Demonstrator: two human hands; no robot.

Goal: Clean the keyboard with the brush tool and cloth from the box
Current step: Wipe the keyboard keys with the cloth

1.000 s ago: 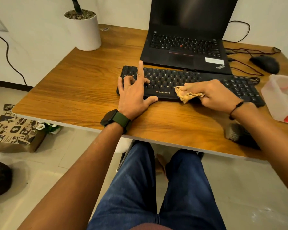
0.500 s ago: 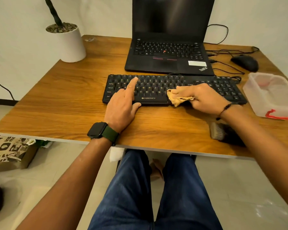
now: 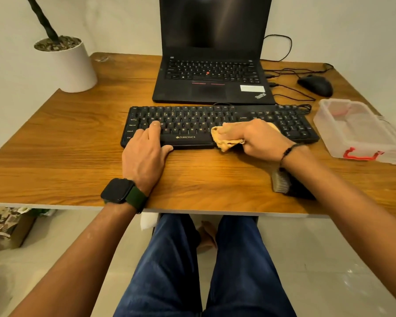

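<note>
Step in hand: the cloth wipe, judged from the cloth on the keys and the brush lying unused.
Keyboard (image 3: 215, 124): black, flat on the counter (image 3: 78, 143) just in front of the open laptop (image 3: 213, 72).
Right hand (image 3: 254, 139): fingers curled around the bunched tan cloth (image 3: 224, 139), pressing it on the keys right of the spacebar and over the keyboard's near edge.
Left hand (image 3: 146, 152): fingers straight and close together on the left keys, thumb at the front edge, seemingly steadying the board; it grips nothing.
Brush (image 3: 281, 181): on the counter near the front edge, partly hidden under the right forearm.
Box (image 3: 357, 131): clear plastic, red clasp, at the right, apart from the keyboard.
Next move: probably sweeping the cloth along rows not yet covered, with light pressure and the left hand bracing against sliding.
</note>
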